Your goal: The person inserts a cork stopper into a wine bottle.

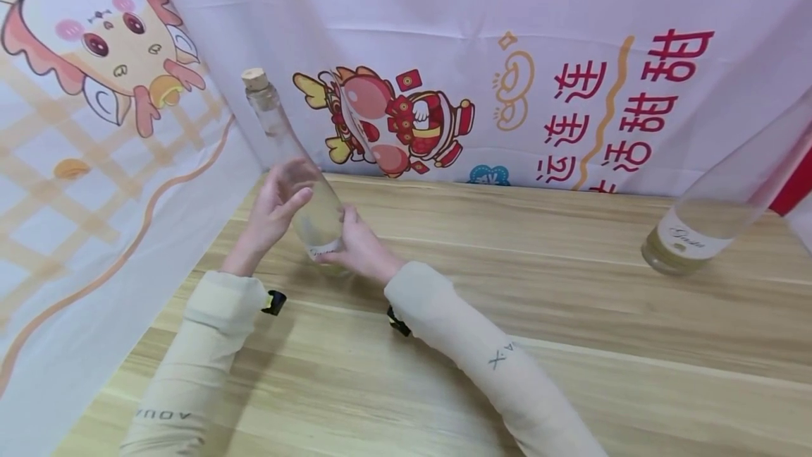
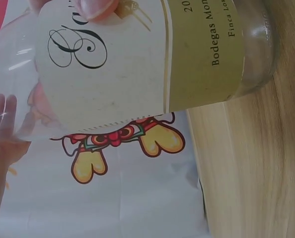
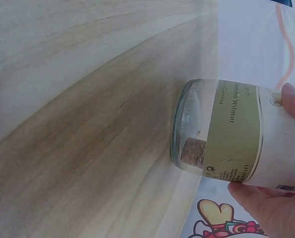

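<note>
Clamping the right grip (image 1: 364, 247) round the label (image 3: 282, 141) of a tall bottle (image 1: 320, 214) at the left of the counter (image 1: 539, 302); holding the left grip (image 1: 269, 209) loosely apart, partly around the bottle higher up, without showing whether touching. Possibly risking a slip through squeezing smooth glass too lightly, or a topple through pushing too high, perhaps rattling the cork (image 3: 192, 152) lying inside.

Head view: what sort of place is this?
Probably an indoor staged tabletop setup: a wood-grain table, cartoon-printed sheeting hung behind it and to the left, and only a corked bottle and a second bottle there.
</note>
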`<state>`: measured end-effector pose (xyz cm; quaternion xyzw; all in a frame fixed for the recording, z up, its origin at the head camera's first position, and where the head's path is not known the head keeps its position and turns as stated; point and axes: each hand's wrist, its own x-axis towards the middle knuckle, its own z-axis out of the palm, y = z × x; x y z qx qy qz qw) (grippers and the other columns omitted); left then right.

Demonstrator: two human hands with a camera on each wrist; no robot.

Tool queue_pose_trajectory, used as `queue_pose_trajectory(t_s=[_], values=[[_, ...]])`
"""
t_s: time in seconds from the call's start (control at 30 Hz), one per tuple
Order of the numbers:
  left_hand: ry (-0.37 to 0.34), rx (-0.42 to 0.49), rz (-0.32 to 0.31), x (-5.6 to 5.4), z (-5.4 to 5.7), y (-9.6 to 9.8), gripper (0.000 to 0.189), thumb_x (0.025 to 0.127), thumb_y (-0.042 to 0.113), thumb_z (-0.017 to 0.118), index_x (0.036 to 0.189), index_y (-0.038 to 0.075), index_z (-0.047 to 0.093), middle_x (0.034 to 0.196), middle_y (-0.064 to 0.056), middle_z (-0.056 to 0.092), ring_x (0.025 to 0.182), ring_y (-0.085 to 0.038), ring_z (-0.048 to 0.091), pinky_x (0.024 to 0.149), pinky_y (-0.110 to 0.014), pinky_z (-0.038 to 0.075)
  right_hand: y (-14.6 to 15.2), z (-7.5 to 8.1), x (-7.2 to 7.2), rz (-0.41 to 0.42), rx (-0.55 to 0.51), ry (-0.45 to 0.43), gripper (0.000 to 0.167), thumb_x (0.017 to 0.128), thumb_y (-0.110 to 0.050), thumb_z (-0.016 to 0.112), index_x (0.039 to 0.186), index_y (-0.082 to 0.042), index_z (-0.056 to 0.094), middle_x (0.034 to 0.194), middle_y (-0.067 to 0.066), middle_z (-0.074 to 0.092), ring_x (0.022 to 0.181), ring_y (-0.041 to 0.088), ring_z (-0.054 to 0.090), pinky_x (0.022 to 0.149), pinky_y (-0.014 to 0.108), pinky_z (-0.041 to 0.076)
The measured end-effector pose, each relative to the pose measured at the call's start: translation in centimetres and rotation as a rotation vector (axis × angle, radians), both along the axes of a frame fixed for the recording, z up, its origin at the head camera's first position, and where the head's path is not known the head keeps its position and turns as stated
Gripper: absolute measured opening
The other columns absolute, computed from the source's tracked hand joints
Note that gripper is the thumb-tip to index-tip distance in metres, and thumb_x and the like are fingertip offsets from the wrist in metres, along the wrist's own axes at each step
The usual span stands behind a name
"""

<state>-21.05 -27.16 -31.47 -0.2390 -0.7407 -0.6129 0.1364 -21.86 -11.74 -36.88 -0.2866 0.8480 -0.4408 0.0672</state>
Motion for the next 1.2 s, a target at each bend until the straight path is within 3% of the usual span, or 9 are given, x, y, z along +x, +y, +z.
queue_pose_trajectory(t_s=[0.17, 0.33, 0.47, 0.57, 0.63, 0.73, 0.83, 1.0, 1.2], values=[[-0.052, 0.003, 0.03, 0.2, 0.1, 0.1, 0.047, 0.088, -0.002, 0.051, 0.132, 0.002, 0.033, 0.116, 0.002, 0.053, 0.109, -0.013, 0.05, 0.095, -0.024, 0.041, 0.0, 0.0, -0.1, -0.007, 0.005, -0.016, 0.091, 0.072, -0.026, 0.078, 0.137, -0.001, 0.019, 0.132, 0.015, 0.042, 0.116, 0.022, 0.046, 0.099, 0.031, 0.038], [-0.068, 0.025, 0.138, 0.8, 0.7, 0.4, 0.067, 0.086, 0.003, 0.058, 0.138, -0.004, 0.017, 0.134, -0.018, 0.038, 0.124, -0.024, 0.037, 0.107, -0.031, 0.027, 0.9, 0.3, 0.0, 0.02, 0.062, -0.029, 0.092, 0.072, -0.028, 0.077, 0.138, 0.002, 0.019, 0.13, 0.017, 0.04, 0.117, 0.023, 0.044, 0.101, 0.03, 0.036], [0.154, 0.053, 0.363, 1.7, 1.4, 0.7, 0.073, 0.079, 0.007, 0.065, 0.137, -0.006, 0.022, 0.137, -0.02, 0.035, 0.13, -0.024, 0.03, 0.11, -0.029, 0.018, 2.2, 0.5, -0.1, 0.069, 0.179, -0.013, 0.095, 0.073, -0.03, 0.076, 0.139, 0.006, 0.018, 0.138, 0.022, 0.034, 0.126, 0.027, 0.036, 0.105, 0.031, 0.029], [0.418, 0.006, 0.554, 2.5, 2.0, 1.1, 0.062, 0.077, 0.011, 0.064, 0.129, -0.007, 0.036, 0.129, -0.014, 0.046, 0.125, -0.022, 0.038, 0.109, -0.033, 0.022, 3.4, 0.7, -0.3, 0.102, 0.264, -0.004, 0.09, 0.076, -0.03, 0.074, 0.139, 0.007, 0.022, 0.14, 0.023, 0.032, 0.129, 0.029, 0.033, 0.106, 0.034, 0.028], [0.609, -0.033, 0.606, 3.0, 2.4, 2.0, 0.05, 0.076, 0.011, 0.062, 0.118, -0.01, 0.044, 0.12, -0.017, 0.052, 0.118, -0.025, 0.044, 0.106, -0.038, 0.028, 4.3, 0.7, -0.6, 0.118, 0.313, 0.013, 0.083, 0.078, -0.03, 0.072, 0.138, 0.006, 0.027, 0.139, 0.021, 0.035, 0.128, 0.029, 0.034, 0.106, 0.035, 0.029], [0.823, -0.15, 0.545, 3.1, 2.2, 3.3, 0.042, 0.079, 0.017, 0.06, 0.105, -0.014, 0.049, 0.107, -0.022, 0.056, 0.108, -0.029, 0.051, 0.1, -0.04, 0.036, 5.8, 0.8, -0.8, 0.13, 0.365, 0.017, 0.075, 0.081, -0.028, 0.069, 0.137, 0.004, 0.032, 0.138, 0.019, 0.038, 0.128, 0.027, 0.036, 0.106, 0.035, 0.029], [0.886, -0.34, 0.352, 3.1, 1.6, 4.3, 0.041, 0.087, 0.022, 0.056, 0.104, -0.014, 0.049, 0.104, -0.026, 0.055, 0.106, -0.032, 0.051, 0.098, -0.04, 0.038, 7.1, 0.8, -0.9, 0.14, 0.419, 0.025, 0.066, 0.083, -0.027, 0.067, 0.134, 0.003, 0.038, 0.134, 0.018, 0.043, 0.124, 0.027, 0.041, 0.104, 0.034, 0.033], [0.77, -0.66, 0.07, 2.8, 0.5, 5.5, 0.047, 0.093, 0.033, 0.05, 0.112, -0.009, 0.053, 0.114, -0.022, 0.056, 0.109, -0.034, 0.05, 0.1, -0.041, 0.035, 9.3, 0.7, -0.9, 0.142, 0.48, 0.006, 0.056, 0.084, -0.025, 0.066, 0.129, 0.001, 0.046, 0.127, 0.017, 0.05, 0.115, 0.026, 0.049, 0.099, 0.036, 0.038], [0.502, -0.922, -0.067, 2.2, -0.8, 7.5, 0.041, 0.091, 0.034, 0.055, 0.116, 0.0, 0.056, 0.114, -0.011, 0.06, 0.11, -0.025, 0.053, 0.097, -0.039, 0.04, 12.4, 0.7, -0.7, 0.138, 0.496, -0.047, 0.052, 0.085, -0.023, 0.065, 0.127, 0.002, 0.048, 0.126, 0.017, 0.051, 0.114, 0.028, 0.049, 0.097, 0.04, 0.039]])
